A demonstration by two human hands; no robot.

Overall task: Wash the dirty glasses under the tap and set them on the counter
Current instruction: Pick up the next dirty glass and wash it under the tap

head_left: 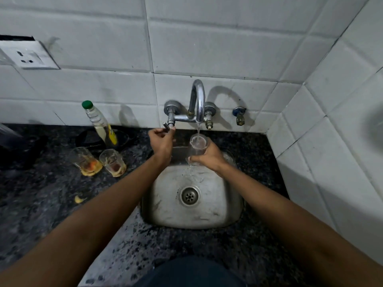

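My right hand (209, 157) grips a clear glass (198, 145) upright under the chrome tap (198, 100). A thin stream of water runs into the glass and spills over into the steel sink (165, 210). My left hand (162, 140) pinches the tap's left handle (168, 125) above the sink's back edge. Two dirty glasses stand on the dark granite counter (41, 204) left of the sink: one (86, 160) with orange residue and a shorter one (113, 162) with brown residue.
A bottle with a green cap (99, 123) leans at the wall behind the dirty glasses, over a dark dish (124, 139). A yellow scrap (78, 199) lies on the counter. A small valve (240, 116) sticks out right of the tap. Tiled wall closes the right side.
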